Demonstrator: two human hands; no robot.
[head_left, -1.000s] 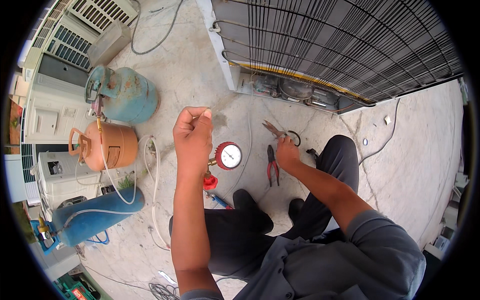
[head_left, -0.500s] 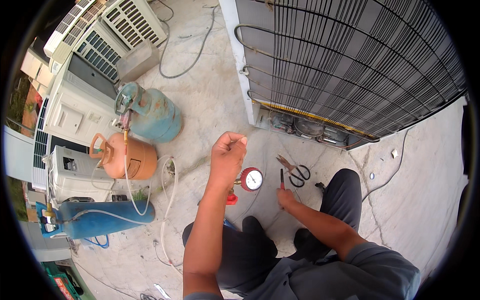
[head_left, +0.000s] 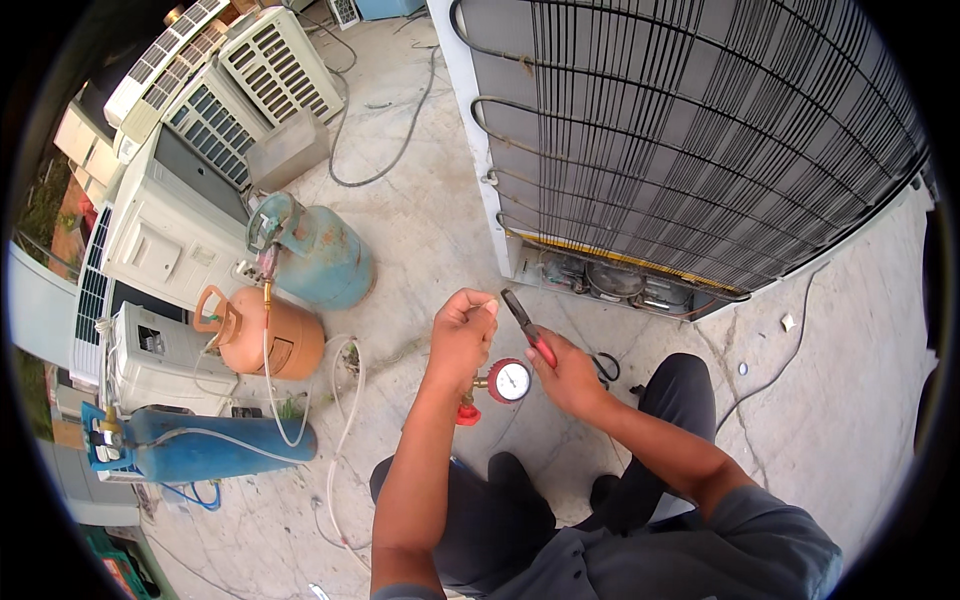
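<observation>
My left hand [head_left: 464, 334] is raised in a pinch, thumb against fingers; whatever lies between the fingertips is too small to make out. Close beside it on the right, my right hand [head_left: 572, 378] grips red-handled pliers [head_left: 520, 316], whose dark jaws point up and left toward the left fingertips. Below and between both hands is a round pressure gauge [head_left: 511, 381] with a red rim and white dial. It joins a brass fitting with a red knob [head_left: 467, 414], partly covered by my left wrist. Behind my right hand, black scissor handles [head_left: 607, 368] show on the floor.
A refrigerator's back with a black condenser grid [head_left: 690, 150] stands ahead, its compressor [head_left: 612, 282] at the bottom. At left are a teal gas cylinder [head_left: 325, 262], an orange cylinder [head_left: 275, 335], a blue cylinder [head_left: 235, 443], a clear hose [head_left: 345, 440] and air-conditioner units [head_left: 165, 245].
My right hand has lifted the pliers from near the scissors, up and left to beside my left hand. My left hand keeps its pinch. The view has shifted slightly.
</observation>
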